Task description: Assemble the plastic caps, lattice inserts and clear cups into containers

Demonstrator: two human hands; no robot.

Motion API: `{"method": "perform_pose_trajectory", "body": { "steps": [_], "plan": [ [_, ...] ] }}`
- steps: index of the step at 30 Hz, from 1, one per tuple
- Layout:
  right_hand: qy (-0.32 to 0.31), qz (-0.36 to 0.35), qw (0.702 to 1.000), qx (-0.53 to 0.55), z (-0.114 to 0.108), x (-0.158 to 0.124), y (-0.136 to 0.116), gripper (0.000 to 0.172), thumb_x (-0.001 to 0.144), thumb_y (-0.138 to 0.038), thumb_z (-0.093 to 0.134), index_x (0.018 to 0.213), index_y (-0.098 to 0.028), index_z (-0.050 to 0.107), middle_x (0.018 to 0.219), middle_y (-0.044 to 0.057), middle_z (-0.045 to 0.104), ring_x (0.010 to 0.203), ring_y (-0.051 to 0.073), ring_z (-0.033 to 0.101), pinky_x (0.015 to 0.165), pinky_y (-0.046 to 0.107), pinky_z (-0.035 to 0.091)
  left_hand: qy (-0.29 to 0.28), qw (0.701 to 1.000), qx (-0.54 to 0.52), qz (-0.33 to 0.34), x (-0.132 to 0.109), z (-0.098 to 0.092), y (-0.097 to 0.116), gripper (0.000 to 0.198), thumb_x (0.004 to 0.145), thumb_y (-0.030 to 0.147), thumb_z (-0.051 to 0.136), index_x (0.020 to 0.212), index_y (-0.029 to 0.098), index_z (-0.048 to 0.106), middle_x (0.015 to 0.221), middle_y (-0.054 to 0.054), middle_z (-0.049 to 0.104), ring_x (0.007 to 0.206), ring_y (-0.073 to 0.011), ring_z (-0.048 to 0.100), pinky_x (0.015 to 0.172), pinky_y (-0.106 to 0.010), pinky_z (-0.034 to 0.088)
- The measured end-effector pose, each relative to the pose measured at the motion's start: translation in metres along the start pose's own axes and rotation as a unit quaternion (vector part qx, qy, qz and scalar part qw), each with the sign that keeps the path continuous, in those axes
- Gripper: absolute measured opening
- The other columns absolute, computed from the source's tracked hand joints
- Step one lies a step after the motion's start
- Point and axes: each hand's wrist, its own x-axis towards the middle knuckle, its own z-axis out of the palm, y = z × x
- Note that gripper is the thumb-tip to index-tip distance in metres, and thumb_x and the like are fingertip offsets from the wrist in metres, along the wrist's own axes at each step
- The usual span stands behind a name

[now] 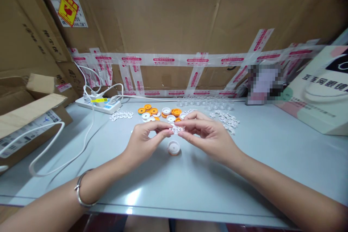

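Note:
Between the fingertips of both hands is a small white openwork plastic piece (pixel 178 129), held just above the table. My left hand (pixel 148 136) pinches its left side with thumb and fingers. On the other side my right hand (pixel 208 132) grips it the same way. Directly below, a round white cap with an orange lower edge (pixel 174 147) rests on the table, apart from both hands. Behind the fingers lie several orange and white round caps (pixel 148 110), partly hidden by my hands. More white openwork pieces (pixel 227 120) form a pile beyond my right hand.
Small white discs (pixel 121 115) lie near a white power strip (pixel 99 104) at back left. Clear round parts (pixel 205 103) line the back. An open carton (pixel 29 123) and a loose white cable (pixel 91 127) occupy the left. A printed box (pixel 320 90) stands right, beside a phone-like object (pixel 259 85).

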Motion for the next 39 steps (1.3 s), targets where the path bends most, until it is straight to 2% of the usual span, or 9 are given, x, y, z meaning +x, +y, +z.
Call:
{"method": "perform_pose_trajectory", "body": {
  "steps": [3,7,13,16,31,39],
  "plan": [
    [0.013,-0.002,1.000,0.009,0.0030,-0.0007,0.0015,0.021,0.074,-0.024,0.064,0.094,-0.029,0.071,0.088,0.003,0.053,0.071,0.011,0.055,0.064,0.027,0.054,-0.002,0.995,-0.078,-0.061,0.0007,0.0018,0.0007,0.007,0.075,0.020,0.064,0.077,0.017,0.070,0.073,-0.001,0.072,0.068,-0.0126,0.065,0.067,-0.022,0.051],
    [0.022,-0.015,1.000,0.004,0.0056,-0.0019,0.0031,0.022,0.075,-0.023,0.064,0.095,-0.029,0.071,0.087,0.003,0.053,0.076,0.012,0.056,0.066,0.027,0.054,-0.002,0.973,-0.191,-0.126,0.0015,0.0048,0.0035,0.005,0.071,0.017,0.067,0.075,0.015,0.069,0.071,-0.001,0.071,0.068,-0.0128,0.066,0.066,-0.022,0.054],
    [0.043,-0.034,0.998,-0.006,0.0070,-0.0019,0.0041,0.021,0.075,-0.022,0.064,0.095,-0.026,0.071,0.087,0.004,0.054,0.078,0.012,0.057,0.063,0.026,0.054,-0.014,0.950,-0.264,-0.168,-0.0013,0.0057,0.0080,0.008,0.070,0.020,0.070,0.076,0.015,0.069,0.075,-0.001,0.072,0.071,-0.0118,0.067,0.071,-0.021,0.053],
    [0.047,-0.030,0.998,0.008,0.0075,-0.0014,0.0040,0.020,0.074,-0.021,0.065,0.093,-0.024,0.071,0.089,0.004,0.057,0.081,0.013,0.059,0.066,0.026,0.055,-0.015,0.946,-0.272,-0.173,-0.0013,0.0053,0.0076,0.008,0.070,0.021,0.071,0.077,0.016,0.069,0.076,0.000,0.072,0.072,-0.0109,0.066,0.071,-0.020,0.052],
    [0.030,0.106,0.988,0.108,0.0091,0.0017,-0.0011,0.018,0.070,-0.026,0.067,0.088,-0.021,0.068,0.087,0.003,0.070,0.078,0.015,0.066,0.073,0.031,0.056,0.004,0.950,-0.255,-0.182,-0.0030,0.0071,0.0067,0.011,0.067,0.020,0.073,0.075,0.014,0.068,0.074,-0.001,0.071,0.071,-0.0111,0.066,0.071,-0.021,0.052],
    [0.073,0.102,0.986,0.110,0.0105,0.0011,0.0006,0.016,0.067,-0.024,0.070,0.083,-0.020,0.068,0.085,0.002,0.071,0.077,0.015,0.067,0.074,0.031,0.056,0.015,0.955,-0.236,-0.180,-0.0012,0.0081,0.0061,0.012,0.066,0.021,0.073,0.075,0.014,0.068,0.077,-0.002,0.071,0.073,-0.0119,0.065,0.071,-0.021,0.052]
  ]
}}
